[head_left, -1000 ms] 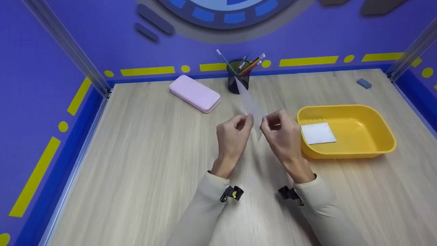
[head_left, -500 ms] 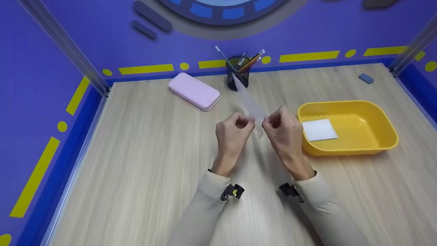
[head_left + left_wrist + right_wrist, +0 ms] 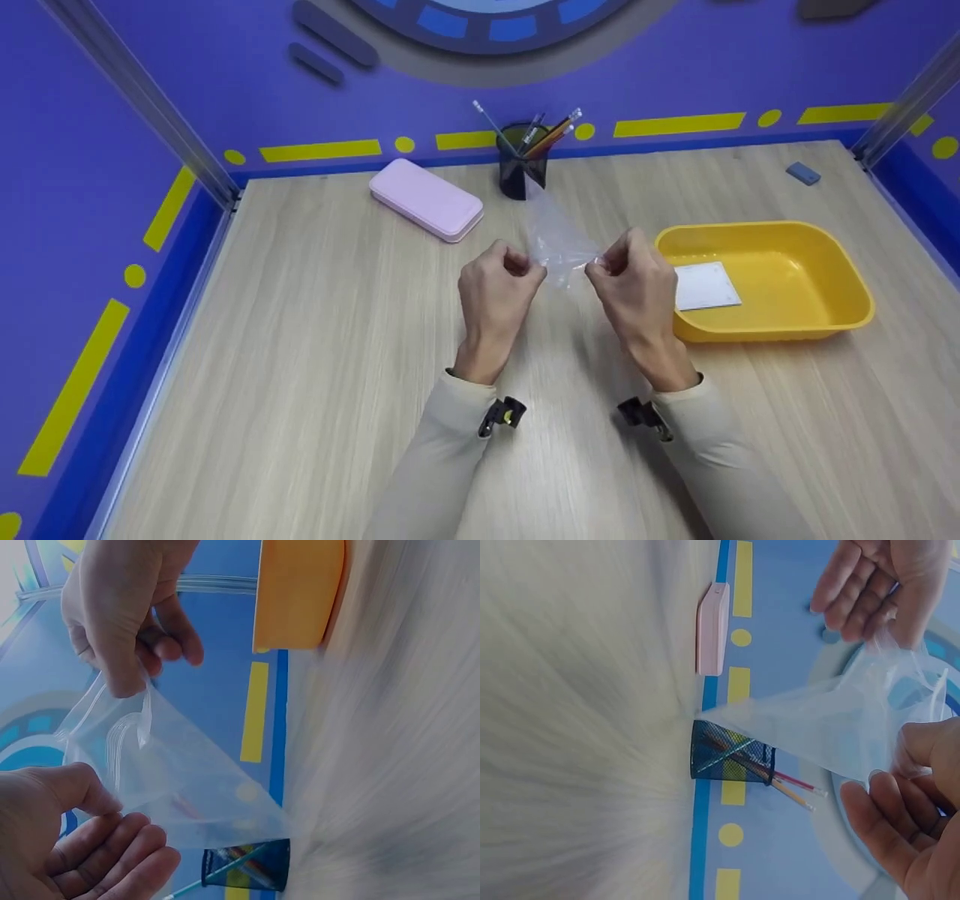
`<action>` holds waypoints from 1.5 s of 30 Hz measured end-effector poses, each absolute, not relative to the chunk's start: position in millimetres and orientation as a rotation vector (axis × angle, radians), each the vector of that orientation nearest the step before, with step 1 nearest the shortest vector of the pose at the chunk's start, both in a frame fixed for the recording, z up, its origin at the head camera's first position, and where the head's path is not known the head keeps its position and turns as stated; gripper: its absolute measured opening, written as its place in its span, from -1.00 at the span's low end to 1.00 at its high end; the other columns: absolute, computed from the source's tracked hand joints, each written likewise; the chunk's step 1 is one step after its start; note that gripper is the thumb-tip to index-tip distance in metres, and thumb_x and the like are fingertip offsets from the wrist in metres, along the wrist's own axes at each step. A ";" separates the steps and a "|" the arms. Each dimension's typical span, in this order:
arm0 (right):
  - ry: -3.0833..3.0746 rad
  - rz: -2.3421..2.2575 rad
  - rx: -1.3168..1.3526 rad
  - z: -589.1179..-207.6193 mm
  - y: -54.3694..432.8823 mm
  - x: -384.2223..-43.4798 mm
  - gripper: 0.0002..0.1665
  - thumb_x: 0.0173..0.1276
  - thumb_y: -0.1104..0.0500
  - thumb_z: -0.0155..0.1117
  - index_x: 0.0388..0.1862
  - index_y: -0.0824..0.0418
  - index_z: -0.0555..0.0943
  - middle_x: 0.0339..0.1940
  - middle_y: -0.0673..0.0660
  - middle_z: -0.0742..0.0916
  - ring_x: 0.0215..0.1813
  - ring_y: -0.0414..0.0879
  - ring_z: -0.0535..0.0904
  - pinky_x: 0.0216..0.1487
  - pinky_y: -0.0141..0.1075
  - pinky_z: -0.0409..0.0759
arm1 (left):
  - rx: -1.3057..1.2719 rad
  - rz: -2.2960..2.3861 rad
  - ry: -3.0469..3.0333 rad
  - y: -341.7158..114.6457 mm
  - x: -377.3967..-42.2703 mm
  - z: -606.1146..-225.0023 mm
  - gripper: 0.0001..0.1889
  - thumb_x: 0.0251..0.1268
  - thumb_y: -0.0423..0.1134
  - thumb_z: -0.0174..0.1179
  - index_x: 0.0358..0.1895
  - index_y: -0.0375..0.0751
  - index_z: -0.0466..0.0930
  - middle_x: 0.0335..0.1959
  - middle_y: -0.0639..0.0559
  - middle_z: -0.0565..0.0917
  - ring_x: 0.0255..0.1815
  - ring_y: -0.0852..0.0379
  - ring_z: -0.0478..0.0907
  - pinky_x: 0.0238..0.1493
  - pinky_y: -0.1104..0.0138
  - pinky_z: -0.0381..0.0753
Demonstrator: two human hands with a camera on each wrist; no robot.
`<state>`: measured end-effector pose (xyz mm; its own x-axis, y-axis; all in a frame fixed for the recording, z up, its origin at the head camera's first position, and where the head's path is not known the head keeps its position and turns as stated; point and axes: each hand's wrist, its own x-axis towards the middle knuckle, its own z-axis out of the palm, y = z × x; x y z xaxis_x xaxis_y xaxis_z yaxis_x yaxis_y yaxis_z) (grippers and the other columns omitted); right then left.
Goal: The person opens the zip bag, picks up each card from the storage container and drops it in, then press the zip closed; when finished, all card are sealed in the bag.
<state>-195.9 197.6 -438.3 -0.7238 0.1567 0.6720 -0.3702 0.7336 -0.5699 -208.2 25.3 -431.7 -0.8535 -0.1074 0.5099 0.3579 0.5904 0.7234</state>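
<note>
A clear plastic zip bag (image 3: 556, 236) hangs between both hands above the table, its mouth spread apart. My left hand (image 3: 496, 300) pinches one side of the mouth between thumb and fingers. The opposite side is pinched by my right hand (image 3: 636, 300). In the left wrist view the bag (image 3: 180, 772) shows zip ridges along its top and narrows to a corner pointing down. From the right wrist the bag (image 3: 817, 720) looks see-through, with nothing visible inside it.
A yellow tray (image 3: 795, 330) holding a white square pad (image 3: 706, 286) stands right of my right hand. Behind are a pink pencil case (image 3: 427, 199) and a black mesh cup (image 3: 513, 180) with pencils. A blue-grey eraser (image 3: 803, 173) lies at the back right.
The two hands have moved apart, left hand leftward and right hand slightly rightward. The bag's mouth, nearly flat before, is now pulled wider.
</note>
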 end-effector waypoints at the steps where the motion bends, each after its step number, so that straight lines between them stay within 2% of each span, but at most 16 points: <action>1: -2.199 0.926 0.155 -437.7 197.9 -195.9 -0.79 0.12 0.53 0.35 -0.39 0.35 0.51 -0.52 0.20 0.62 -0.47 -0.02 0.52 -0.37 -0.44 0.39 | -0.200 -1.206 -2.305 25.4 -207.9 -431.0 -0.87 0.03 -0.37 0.47 -0.46 -0.17 0.67 -0.55 0.08 0.72 -0.51 0.14 0.66 -0.37 0.19 0.64; 4: -2.182 0.955 0.165 -436.3 196.3 -195.6 -0.81 0.13 0.51 0.35 -0.39 0.36 0.51 -0.51 0.20 0.64 -0.47 -0.01 0.54 -0.35 -0.45 0.41 | -0.219 -1.248 -2.272 27.6 -206.3 -429.2 -0.91 0.08 -0.39 0.44 -0.41 -0.20 0.69 -0.51 0.07 0.75 -0.48 0.17 0.71 -0.34 0.22 0.67; 7: -2.162 1.017 0.217 -435.5 191.3 -194.6 -0.84 0.21 0.47 0.39 -0.36 0.37 0.55 -0.50 0.17 0.68 -0.46 -0.02 0.62 -0.32 -0.53 0.46 | -0.259 -1.345 -2.214 31.9 -204.4 -429.1 -0.98 0.23 -0.40 0.40 -0.33 -0.27 0.75 -0.47 0.03 0.79 -0.46 0.18 0.74 -0.33 0.28 0.71; 10: -2.154 1.076 0.264 -435.6 184.7 -192.7 -0.84 0.31 0.41 0.45 -0.31 0.37 0.59 -0.50 0.14 0.72 -0.47 -0.04 0.67 -0.30 -0.61 0.50 | -0.294 -1.424 -2.166 36.4 -203.5 -431.0 -0.94 0.33 -0.38 0.41 -0.26 -0.33 0.78 -0.45 0.00 0.80 -0.47 0.20 0.74 -0.36 0.37 0.70; 14: -2.157 1.051 0.254 -436.5 179.8 -191.0 -0.79 0.31 0.39 0.51 -0.30 0.37 0.58 -0.51 0.13 0.72 -0.48 -0.05 0.66 -0.32 -0.60 0.50 | -0.324 -1.432 -2.162 40.0 -203.3 -434.5 -0.86 0.24 -0.36 0.52 -0.21 -0.33 0.77 -0.47 0.03 0.79 -0.47 0.21 0.73 -0.35 0.41 0.67; 17: -2.170 0.990 0.225 -437.3 180.2 -191.1 -0.75 0.26 0.42 0.52 -0.33 0.35 0.55 -0.53 0.15 0.69 -0.50 -0.05 0.62 -0.38 -0.45 0.51 | -0.326 -1.387 -2.197 40.0 -203.5 -436.4 -0.82 0.17 -0.38 0.55 -0.20 -0.31 0.76 -0.50 0.06 0.77 -0.48 0.21 0.72 -0.32 0.36 0.68; 20: -2.180 0.945 0.209 -438.1 182.5 -191.5 -0.74 0.21 0.47 0.48 -0.34 0.34 0.52 -0.54 0.17 0.68 -0.51 -0.04 0.60 -0.45 -0.27 0.53 | -0.296 -1.329 -2.239 37.6 -203.7 -436.8 -0.83 0.14 -0.41 0.52 -0.22 -0.29 0.74 -0.51 0.07 0.75 -0.48 0.19 0.70 -0.29 0.27 0.67; 23: -2.182 0.918 0.203 -438.6 184.5 -192.4 -0.75 0.15 0.51 0.42 -0.35 0.34 0.50 -0.55 0.18 0.68 -0.52 -0.03 0.60 -0.47 -0.17 0.55 | -0.248 -1.275 -2.275 35.0 -204.3 -435.5 -0.83 0.10 -0.43 0.48 -0.24 -0.27 0.72 -0.51 0.07 0.73 -0.47 0.15 0.67 -0.28 0.19 0.65; 29: -2.186 0.920 0.194 -439.5 184.5 -193.0 -0.77 0.14 0.52 0.33 -0.35 0.33 0.48 -0.57 0.16 0.65 -0.52 -0.07 0.56 -0.48 -0.23 0.50 | -0.202 -1.200 -2.315 34.8 -204.1 -433.7 -0.83 0.05 -0.44 0.43 -0.25 -0.27 0.73 -0.48 0.05 0.69 -0.45 0.10 0.63 -0.28 0.16 0.62; 34: -2.175 0.973 0.191 -437.8 182.9 -191.4 -0.78 0.21 0.45 0.42 -0.35 0.32 0.51 -0.57 0.13 0.66 -0.52 -0.09 0.57 -0.44 -0.38 0.46 | -0.264 -1.214 -2.242 38.6 -202.7 -436.3 -0.95 0.27 -0.42 0.39 -0.24 -0.28 0.76 -0.45 0.03 0.64 -0.46 0.13 0.59 -0.35 0.26 0.59; 37: -2.169 0.986 0.189 -436.4 182.5 -190.6 -0.77 0.23 0.44 0.45 -0.36 0.33 0.52 -0.57 0.13 0.66 -0.52 -0.08 0.58 -0.44 -0.41 0.45 | -0.288 -1.198 -2.221 40.1 -202.4 -437.9 -0.93 0.31 -0.36 0.46 -0.25 -0.28 0.76 -0.46 0.04 0.64 -0.47 0.15 0.59 -0.36 0.27 0.58; 40: -2.177 0.970 0.184 -435.6 182.9 -190.2 -0.78 0.20 0.47 0.42 -0.35 0.34 0.52 -0.56 0.15 0.67 -0.52 -0.07 0.58 -0.45 -0.35 0.48 | -0.264 -1.164 -2.247 39.6 -203.1 -438.9 -0.91 0.25 -0.38 0.49 -0.29 -0.28 0.75 -0.47 0.04 0.64 -0.48 0.13 0.58 -0.36 0.24 0.59; 45: -2.194 0.921 0.156 -435.5 185.3 -190.9 -0.79 0.14 0.51 0.32 -0.35 0.34 0.49 -0.55 0.18 0.65 -0.51 -0.05 0.56 -0.46 -0.18 0.52 | -0.188 -1.157 -2.318 34.3 -204.8 -437.8 -0.90 0.11 -0.47 0.42 -0.30 -0.28 0.73 -0.47 0.03 0.66 -0.47 0.09 0.59 -0.34 0.17 0.61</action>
